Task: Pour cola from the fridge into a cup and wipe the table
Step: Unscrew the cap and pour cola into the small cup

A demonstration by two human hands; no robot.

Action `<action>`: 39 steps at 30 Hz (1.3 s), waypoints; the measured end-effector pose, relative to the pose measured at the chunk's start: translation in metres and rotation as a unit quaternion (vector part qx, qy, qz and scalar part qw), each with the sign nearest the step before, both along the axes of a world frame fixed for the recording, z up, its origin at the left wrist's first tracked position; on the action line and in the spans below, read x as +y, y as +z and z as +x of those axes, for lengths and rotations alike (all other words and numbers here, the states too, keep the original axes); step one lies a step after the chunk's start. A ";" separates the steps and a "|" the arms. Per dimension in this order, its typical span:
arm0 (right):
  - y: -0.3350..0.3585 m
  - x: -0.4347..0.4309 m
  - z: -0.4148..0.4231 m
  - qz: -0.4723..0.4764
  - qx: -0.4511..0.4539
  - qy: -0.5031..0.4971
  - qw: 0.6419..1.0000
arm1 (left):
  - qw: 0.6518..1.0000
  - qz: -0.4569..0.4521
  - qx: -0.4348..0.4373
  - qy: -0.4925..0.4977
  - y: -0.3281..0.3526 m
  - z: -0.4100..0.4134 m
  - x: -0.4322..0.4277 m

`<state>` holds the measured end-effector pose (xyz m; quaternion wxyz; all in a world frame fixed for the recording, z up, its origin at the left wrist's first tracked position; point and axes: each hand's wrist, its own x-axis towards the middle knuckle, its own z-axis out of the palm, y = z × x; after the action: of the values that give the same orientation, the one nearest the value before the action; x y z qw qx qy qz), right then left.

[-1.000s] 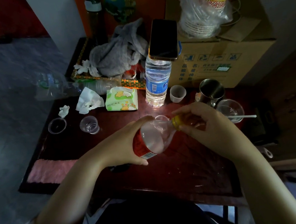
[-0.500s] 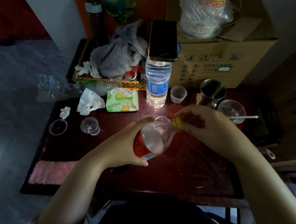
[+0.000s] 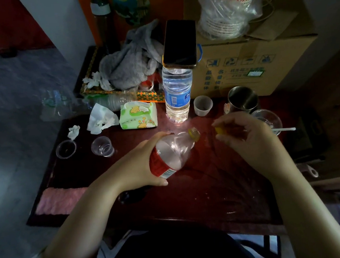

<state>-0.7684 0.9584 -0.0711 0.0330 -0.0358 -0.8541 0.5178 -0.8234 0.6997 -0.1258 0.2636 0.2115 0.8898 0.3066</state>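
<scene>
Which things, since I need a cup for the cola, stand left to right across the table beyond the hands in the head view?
Shallow clear cup → clear plastic cup → tissue pack → water bottle → small white cup → steel mug.

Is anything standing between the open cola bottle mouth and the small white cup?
Nothing visible. Bare table lies between the mouth of the cola bottle and the white cup; the water bottle stands left of that path, the right hand with the cap right of it.
</scene>
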 end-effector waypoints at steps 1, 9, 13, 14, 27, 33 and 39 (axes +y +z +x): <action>-0.002 0.004 0.001 0.017 -0.001 -0.009 1.000 | 1.000 -0.015 0.001 0.004 0.000 -0.001 0.000; -0.020 0.015 0.016 0.098 0.013 -0.031 0.995 | 0.993 -0.115 0.012 0.010 0.000 -0.012 -0.003; -0.028 0.017 0.021 0.095 0.024 -0.041 0.994 | 0.990 -0.137 0.011 0.012 0.002 -0.017 -0.001; -0.030 0.018 0.022 0.095 0.025 -0.041 0.994 | 0.989 -0.148 0.015 0.011 0.003 -0.018 -0.001; -0.041 0.024 0.037 0.087 0.005 -0.060 0.994 | 0.979 -0.202 0.020 -0.008 0.008 -0.027 0.006; -0.045 0.027 0.039 0.092 -0.003 -0.059 0.994 | 0.974 -0.225 0.023 -0.020 0.010 -0.030 0.009; -0.047 0.030 0.040 0.096 -0.014 -0.062 0.993 | 0.969 -0.243 0.027 -0.027 0.011 -0.034 0.012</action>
<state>-0.7287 0.9885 -0.1180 0.0569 -0.0928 -0.8966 0.4293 -0.8573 0.7116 -0.1144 0.2908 0.1738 0.9384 0.0682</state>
